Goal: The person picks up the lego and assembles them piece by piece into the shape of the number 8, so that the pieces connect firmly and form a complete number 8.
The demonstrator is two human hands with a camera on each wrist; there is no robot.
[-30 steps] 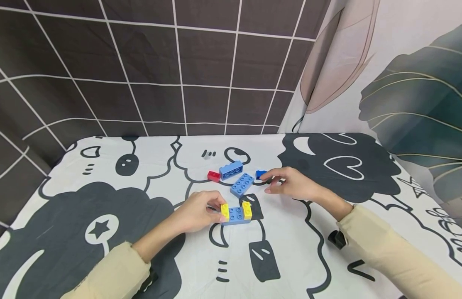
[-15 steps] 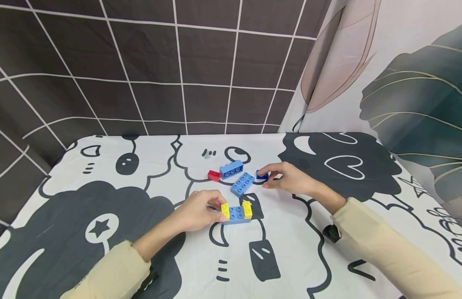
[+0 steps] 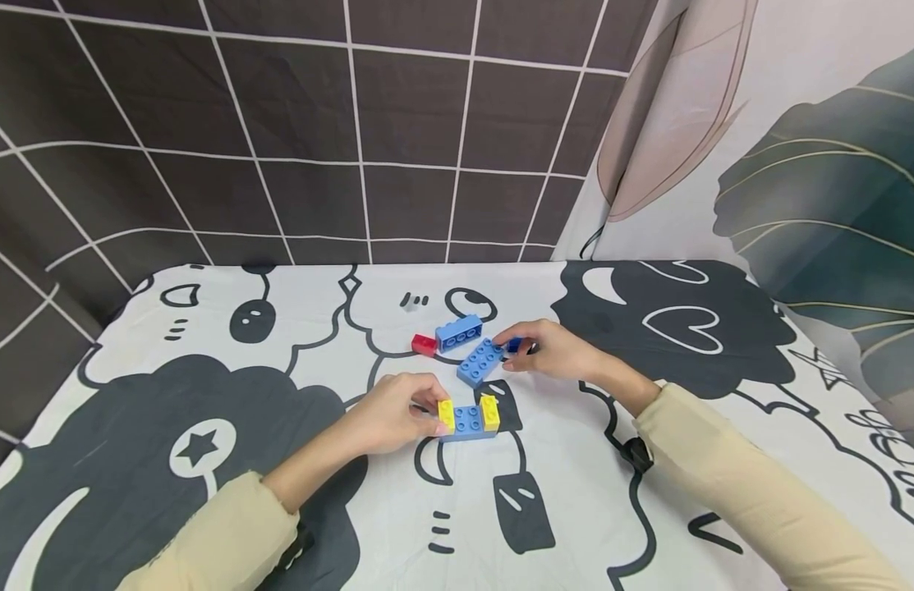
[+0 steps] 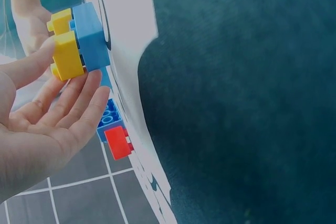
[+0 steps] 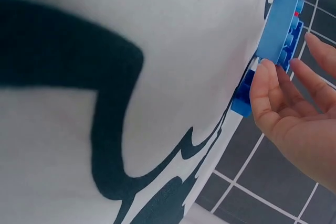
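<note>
My left hand (image 3: pixel 397 414) pinches the left yellow brick (image 3: pixel 446 416) of a small build. That brick and a second yellow brick (image 3: pixel 489 413) stand on the two ends of a light blue base brick (image 3: pixel 468 423); in the left wrist view the thumb lies on the yellow brick (image 4: pixel 68 56). My right hand (image 3: pixel 556 351) reaches, fingers loosely bent, to the far right end of a loose light blue brick (image 3: pixel 479 362) lying studs up. In the right wrist view its fingertips are at that brick's (image 5: pixel 278 27) end; contact is unclear. A dark blue brick (image 5: pixel 243 95), partly hidden, lies beside the fingers.
Behind these, another light blue brick (image 3: pixel 459 332) lies on its side with its hollow underside showing. A red brick (image 3: pixel 424 345) is just left of it. The white cloth (image 3: pixel 575 492) with black drawings covers the surface, up to a dark grid-patterned backdrop (image 3: pixel 405 115).
My right hand has moved left, from the dark blue brick past it to the loose light blue brick. The left hand and its build stay in place.
</note>
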